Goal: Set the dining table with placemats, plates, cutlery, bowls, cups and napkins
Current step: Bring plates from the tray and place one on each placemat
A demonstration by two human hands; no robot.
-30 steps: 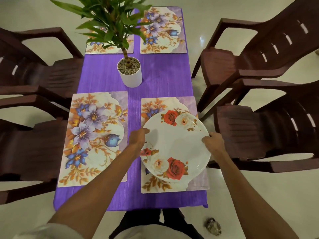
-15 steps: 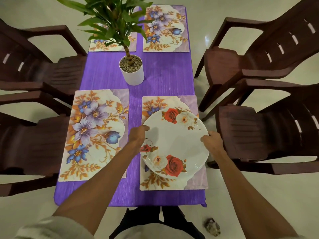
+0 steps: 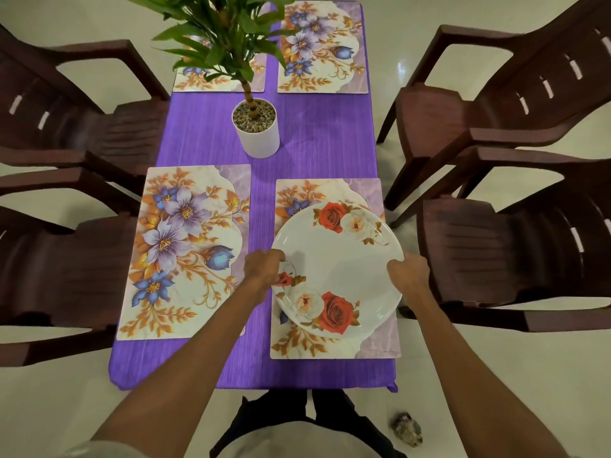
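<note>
A white plate (image 3: 344, 259) with red and cream roses sits over the near right placemat (image 3: 380, 342). My left hand (image 3: 263, 271) grips its left rim and my right hand (image 3: 408, 271) grips its right rim. Whether the plate rests flat on the mat or hovers just above it cannot be told. The near left placemat (image 3: 185, 252), floral with purple and blue flowers, lies bare. Two more placemats lie at the far end: the far right placemat (image 3: 322, 47) and the far left placemat (image 3: 218, 77), partly hidden by leaves.
A potted plant in a white pot (image 3: 256, 130) stands mid-table on the purple tablecloth (image 3: 324, 133). Dark brown plastic chairs flank both long sides, such as the near right chair (image 3: 496, 252). A small dark object (image 3: 406, 434) lies on the floor.
The plate and both hands stay over the near right placemat, shifted only slightly. The view has moved in a little closer.
</note>
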